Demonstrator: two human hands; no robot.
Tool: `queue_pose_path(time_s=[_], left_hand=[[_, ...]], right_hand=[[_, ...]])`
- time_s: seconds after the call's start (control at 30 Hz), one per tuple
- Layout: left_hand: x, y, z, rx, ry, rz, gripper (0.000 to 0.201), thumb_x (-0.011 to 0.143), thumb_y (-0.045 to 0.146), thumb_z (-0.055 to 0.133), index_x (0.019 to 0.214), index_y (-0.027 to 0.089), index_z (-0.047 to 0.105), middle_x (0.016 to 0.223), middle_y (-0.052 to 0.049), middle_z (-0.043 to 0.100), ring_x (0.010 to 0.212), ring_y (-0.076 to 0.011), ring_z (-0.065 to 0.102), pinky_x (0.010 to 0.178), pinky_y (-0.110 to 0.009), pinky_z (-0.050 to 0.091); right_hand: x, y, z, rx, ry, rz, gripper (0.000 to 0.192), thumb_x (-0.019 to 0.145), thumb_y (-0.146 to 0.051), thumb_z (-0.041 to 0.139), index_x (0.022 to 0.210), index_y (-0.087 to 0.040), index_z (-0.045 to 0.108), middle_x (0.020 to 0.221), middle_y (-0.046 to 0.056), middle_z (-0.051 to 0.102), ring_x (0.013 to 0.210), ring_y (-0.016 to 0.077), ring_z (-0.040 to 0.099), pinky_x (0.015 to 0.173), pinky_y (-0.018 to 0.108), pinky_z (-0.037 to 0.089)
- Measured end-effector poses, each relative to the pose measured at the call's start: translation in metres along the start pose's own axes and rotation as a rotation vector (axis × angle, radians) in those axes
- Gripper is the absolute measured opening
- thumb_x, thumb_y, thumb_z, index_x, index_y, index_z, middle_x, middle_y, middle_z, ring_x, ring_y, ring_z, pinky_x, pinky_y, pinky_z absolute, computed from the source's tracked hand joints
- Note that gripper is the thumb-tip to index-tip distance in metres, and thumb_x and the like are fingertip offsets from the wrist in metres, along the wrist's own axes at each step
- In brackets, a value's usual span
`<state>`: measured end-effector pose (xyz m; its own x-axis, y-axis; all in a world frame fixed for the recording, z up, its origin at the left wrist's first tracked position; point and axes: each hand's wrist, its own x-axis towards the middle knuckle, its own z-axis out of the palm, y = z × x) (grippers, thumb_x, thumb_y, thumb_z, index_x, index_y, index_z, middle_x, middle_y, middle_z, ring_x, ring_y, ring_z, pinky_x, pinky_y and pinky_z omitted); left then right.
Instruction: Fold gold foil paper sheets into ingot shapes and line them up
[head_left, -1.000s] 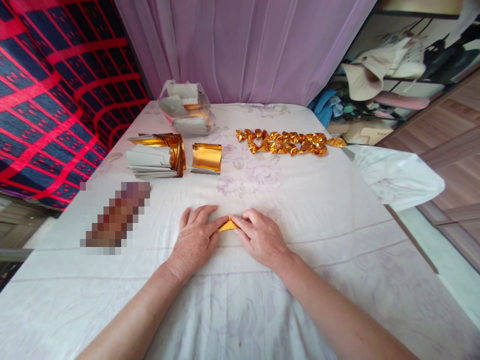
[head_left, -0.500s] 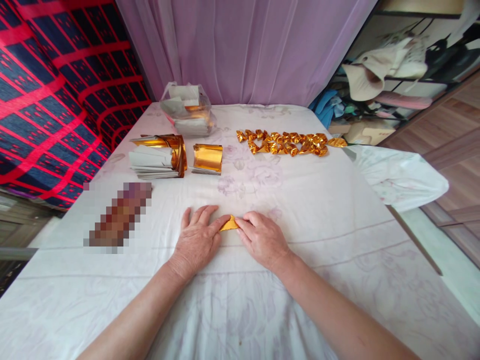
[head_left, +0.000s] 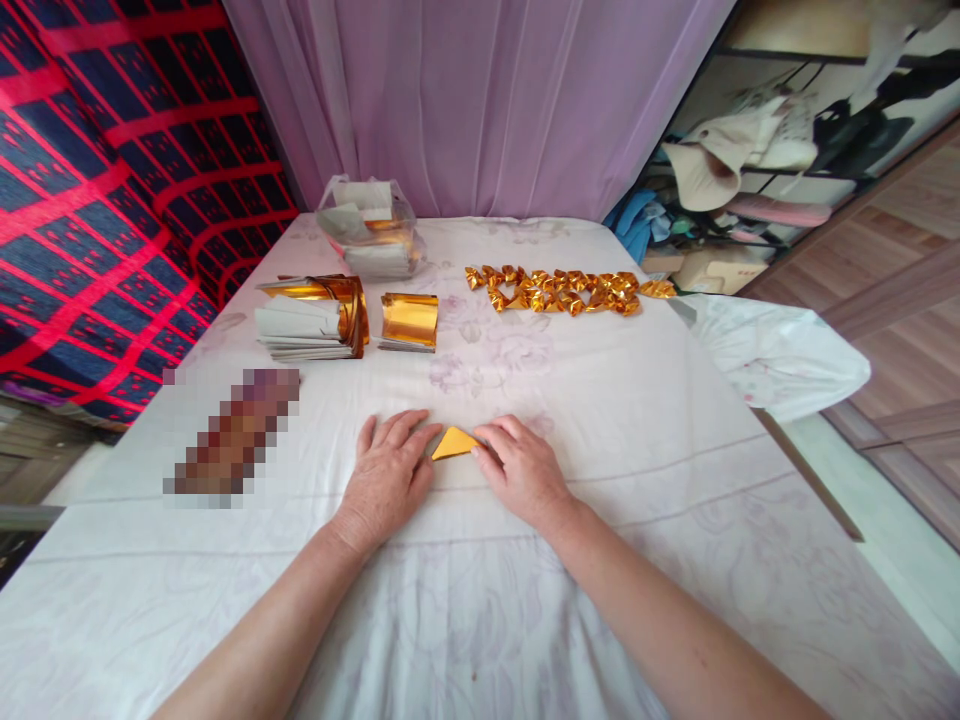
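A small gold foil paper, folded into a triangle, lies on the cloth-covered table between my hands. My left hand rests palm down with its fingers spread, thumb and forefinger close by the paper's left corner; whether they touch it I cannot tell. At the right corner, the thumb and forefinger of my right hand pinch the paper. Farther off lie a short stack of gold foil sheets and a bigger stack of grey-backed sheets. Folded gold pieces sit in rows at the back right.
A clear plastic bag of more sheets stands at the table's back left. A blurred-out item lies on the left. Beyond the right edge are a white plastic bag and shelves holding a cap. A purple curtain hangs behind.
My left thumb and forefinger have come off the paper's top, so more of the gold triangle shows. My right hand stays at its right corner. The whole view has shifted slightly.
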<state>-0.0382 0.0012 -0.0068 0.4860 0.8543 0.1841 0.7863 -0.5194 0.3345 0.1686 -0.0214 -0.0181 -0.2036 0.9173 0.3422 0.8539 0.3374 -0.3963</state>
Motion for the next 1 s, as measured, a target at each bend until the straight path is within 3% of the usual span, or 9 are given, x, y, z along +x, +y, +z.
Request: queue_pose_path(time_s=[0.37,0.53,0.63,0.77,1.0], left_hand=[[-0.0021,-0.0012,0.0004,-0.045,0.030,0.025,0.027,0.086,0.028,0.058,0.111,0.027,0.066,0.133,-0.009,0.058,0.125,-0.0289,0.049,0.110,-0.061,0.021],[-0.0025,-0.0003,0.0008,-0.044,0.098,0.075,0.017,0.088,0.027,0.061,0.101,0.029,0.071,0.117,-0.005,0.064,0.112,-0.0253,0.056,0.109,-0.057,0.024],[-0.0020,0.0006,-0.0004,-0.019,0.144,0.095,0.018,0.090,0.026,0.058,0.098,0.028,0.073,0.097,-0.005,0.067,0.092,-0.0217,0.058,0.094,-0.046,0.040],[-0.0021,0.0004,-0.0008,0.042,0.149,0.125,0.020,0.093,0.026,0.054,0.100,0.028,0.073,0.082,-0.003,0.067,0.079,-0.0206,0.058,0.077,-0.038,0.042],[-0.0020,0.0006,-0.0027,-0.013,0.124,0.102,0.022,0.093,0.025,0.052,0.106,0.027,0.070,0.093,-0.003,0.073,0.087,-0.0210,0.063,0.080,-0.038,0.041]], right_hand=[[-0.0028,0.0022,0.0021,0.047,0.052,-0.044,0.018,0.092,-0.024,0.054,0.101,-0.021,0.068,0.103,0.006,0.063,0.087,0.0162,0.063,0.080,0.028,0.050],[-0.0037,-0.0001,-0.0015,0.063,0.074,-0.087,0.015,0.091,-0.020,0.055,0.092,-0.023,0.070,0.095,0.003,0.063,0.082,0.0137,0.062,0.076,0.026,0.049],[-0.0039,-0.0013,-0.0043,0.020,0.060,-0.124,0.017,0.091,-0.020,0.054,0.090,-0.023,0.071,0.090,0.003,0.064,0.079,0.0135,0.061,0.073,0.026,0.048],[-0.0041,-0.0018,-0.0057,-0.019,0.051,-0.184,0.017,0.093,-0.021,0.053,0.092,-0.023,0.070,0.089,0.003,0.066,0.078,0.0137,0.061,0.073,0.026,0.047],[-0.0031,-0.0029,-0.0054,-0.029,0.056,-0.248,0.020,0.093,-0.016,0.049,0.084,-0.021,0.066,0.084,0.003,0.067,0.076,0.0147,0.061,0.073,0.028,0.047]])
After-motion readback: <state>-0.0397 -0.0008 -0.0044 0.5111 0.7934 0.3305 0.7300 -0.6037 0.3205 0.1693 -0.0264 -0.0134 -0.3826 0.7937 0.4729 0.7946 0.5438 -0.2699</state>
